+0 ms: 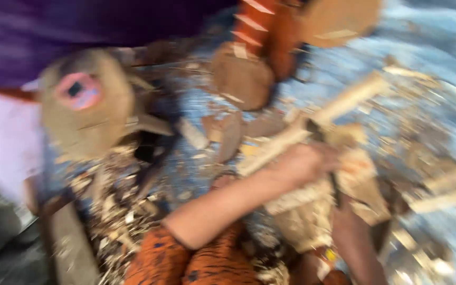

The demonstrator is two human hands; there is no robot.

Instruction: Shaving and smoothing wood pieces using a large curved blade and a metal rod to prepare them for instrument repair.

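Note:
The whole view is motion-blurred. My left hand (303, 163), on an arm with an orange striped sleeve coming from the lower left, is closed around a long pale wooden stick (344, 100) that slants up to the right. A thin dark tool part (334, 184) runs down from that hand. Just below it is a pale wooden block (307, 216). My right hand (348, 219) rises from the bottom edge against the block's right side; its fingers are hidden by blur.
Wood chips and offcuts (117, 211) cover a blue sheet (439, 47). A rounded wooden carving with a pink patch (85, 100) lies at left, brown wooden lumps (241, 76) at top centre. A person in purple cloth (54, 31) is at top left.

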